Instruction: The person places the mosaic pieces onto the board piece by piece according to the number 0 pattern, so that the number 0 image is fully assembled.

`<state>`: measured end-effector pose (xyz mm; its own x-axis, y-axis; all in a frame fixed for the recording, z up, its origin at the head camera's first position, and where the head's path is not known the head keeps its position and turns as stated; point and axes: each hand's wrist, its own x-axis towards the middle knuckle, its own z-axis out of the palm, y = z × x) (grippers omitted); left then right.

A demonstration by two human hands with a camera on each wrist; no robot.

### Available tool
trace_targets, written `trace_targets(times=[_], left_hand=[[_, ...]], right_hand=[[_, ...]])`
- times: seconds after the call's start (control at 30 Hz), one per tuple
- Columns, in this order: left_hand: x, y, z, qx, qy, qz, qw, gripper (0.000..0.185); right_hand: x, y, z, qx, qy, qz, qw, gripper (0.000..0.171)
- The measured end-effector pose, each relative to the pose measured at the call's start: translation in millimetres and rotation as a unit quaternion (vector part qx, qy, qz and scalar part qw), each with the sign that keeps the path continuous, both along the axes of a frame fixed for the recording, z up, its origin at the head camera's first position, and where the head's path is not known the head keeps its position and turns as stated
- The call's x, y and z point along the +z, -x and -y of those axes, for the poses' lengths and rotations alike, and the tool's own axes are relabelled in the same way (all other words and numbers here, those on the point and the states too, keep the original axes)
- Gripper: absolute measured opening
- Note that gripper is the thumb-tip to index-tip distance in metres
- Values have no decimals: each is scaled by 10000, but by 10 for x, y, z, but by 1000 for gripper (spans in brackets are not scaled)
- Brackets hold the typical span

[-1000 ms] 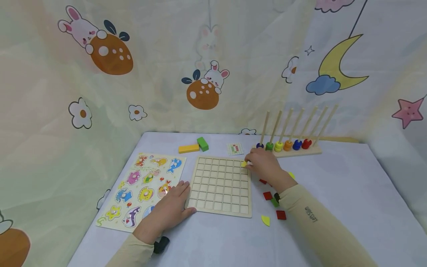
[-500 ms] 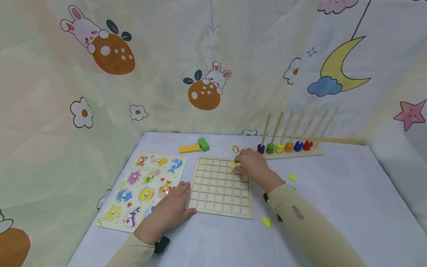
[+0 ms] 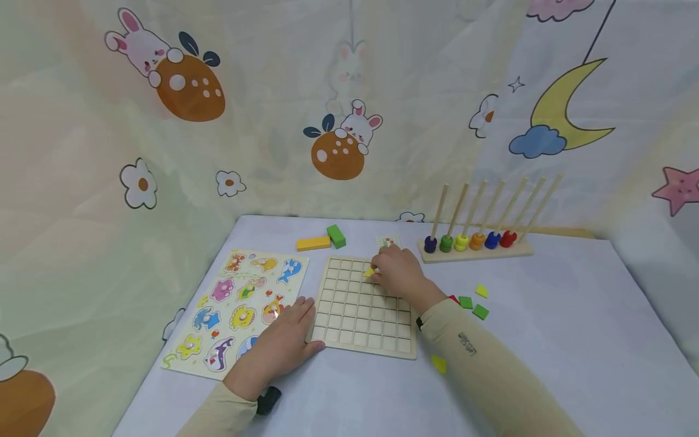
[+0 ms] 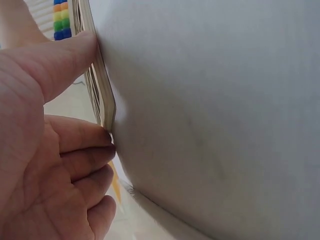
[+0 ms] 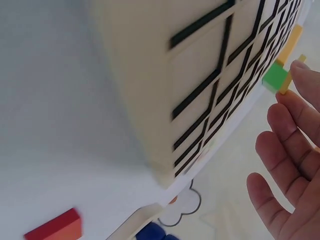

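White tabletop (image 3: 546, 328): right hand (image 3: 403, 276), the nearer one, pinches yellow piece (image 3: 369, 273) at its left side, over far rows of grid board (image 3: 355, 326); left hand (image 3: 281, 340), fingers loosely straight, touches board's left edge.

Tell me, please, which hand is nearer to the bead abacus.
Right. The right hand is over the wooden grid board, left of the bead abacus; the left hand is farther, at the board's left edge.

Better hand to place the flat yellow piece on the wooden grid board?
Right hand, likely: it pinches the small flat yellow piece over the square wooden grid board. The left hand touches the board's left edge.
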<state>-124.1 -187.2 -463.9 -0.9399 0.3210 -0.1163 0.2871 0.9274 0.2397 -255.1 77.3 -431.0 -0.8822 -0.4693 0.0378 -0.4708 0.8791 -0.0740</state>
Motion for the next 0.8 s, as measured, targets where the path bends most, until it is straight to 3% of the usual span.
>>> trace_targets(times=[0.8], left_hand=[[17, -7, 4, -11, 235, -37, 9997, 87]], right_hand=[[-129, 111, 271, 69, 30, 124, 9999, 18]])
